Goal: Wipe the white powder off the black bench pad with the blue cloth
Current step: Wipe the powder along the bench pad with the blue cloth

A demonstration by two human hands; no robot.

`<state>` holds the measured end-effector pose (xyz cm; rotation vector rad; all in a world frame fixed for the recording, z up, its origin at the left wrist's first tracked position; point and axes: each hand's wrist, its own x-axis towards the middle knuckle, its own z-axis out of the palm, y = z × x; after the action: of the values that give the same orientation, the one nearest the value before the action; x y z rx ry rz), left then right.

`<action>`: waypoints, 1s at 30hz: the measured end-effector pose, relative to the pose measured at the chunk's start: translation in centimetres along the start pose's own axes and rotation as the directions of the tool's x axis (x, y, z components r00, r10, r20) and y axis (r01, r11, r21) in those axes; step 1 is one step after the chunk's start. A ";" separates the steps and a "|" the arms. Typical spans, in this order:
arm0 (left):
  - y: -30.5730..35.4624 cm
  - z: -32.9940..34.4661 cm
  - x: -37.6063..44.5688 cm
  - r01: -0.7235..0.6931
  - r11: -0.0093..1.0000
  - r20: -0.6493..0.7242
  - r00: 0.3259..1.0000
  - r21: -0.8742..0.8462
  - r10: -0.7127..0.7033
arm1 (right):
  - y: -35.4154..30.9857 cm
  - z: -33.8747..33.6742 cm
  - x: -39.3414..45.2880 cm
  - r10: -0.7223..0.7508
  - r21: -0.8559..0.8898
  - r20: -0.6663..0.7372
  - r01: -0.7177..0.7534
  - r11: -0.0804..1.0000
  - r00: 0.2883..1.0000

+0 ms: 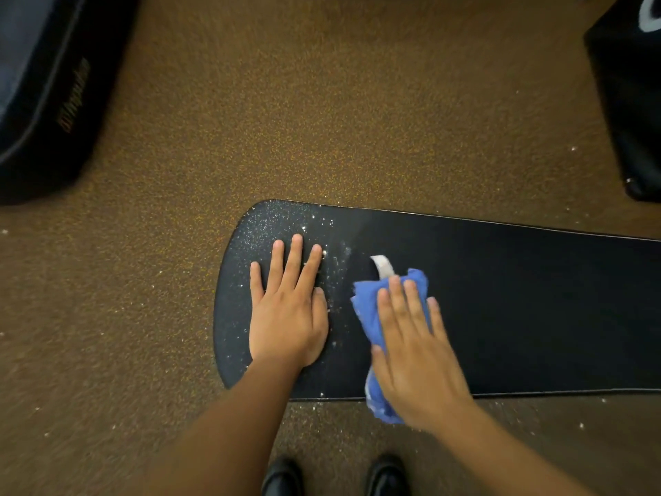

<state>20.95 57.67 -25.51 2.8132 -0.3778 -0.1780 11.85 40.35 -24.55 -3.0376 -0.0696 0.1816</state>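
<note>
Hands flat, fingers straight: right hand (415, 352) presses blue cloth (368, 313) on bench pad (518, 302) (left hand (286, 316) beside)

You're looking at a black bench pad (518, 298) speckled with white powder (286, 218) at its rounded end, a blue cloth (368, 313) with a whitish tag, brown floor (322, 119) flecked with orange, and black shoes (282, 476).

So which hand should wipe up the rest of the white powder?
The right hand. It already presses the blue cloth flat on the black bench pad, beside the powder. The left hand lies flat with no cloth.
</note>
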 end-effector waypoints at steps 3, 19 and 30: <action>0.1 0.0 0.0 0.003 1.000 0.008 1.000 0.001 -0.003 | 1.8 -0.6 5.1 0.252 0.029 -0.019 -0.251 0.968 0.968; 0.1 -0.2 0.0 -0.008 1.000 0.008 1.000 0.001 0.008 | 4.0 -1.3 10.0 0.350 0.043 -0.025 -0.349 0.936 0.936; 0.3 0.0 0.3 0.038 0.996 0.042 0.998 0.084 -0.042 | 4.4 -0.6 1.6 -0.018 -0.067 0.031 0.020 0.998 0.999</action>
<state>21.17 57.29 -25.43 2.9043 -0.3462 -0.2375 13.65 36.05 -24.53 -3.1007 -0.1094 0.2278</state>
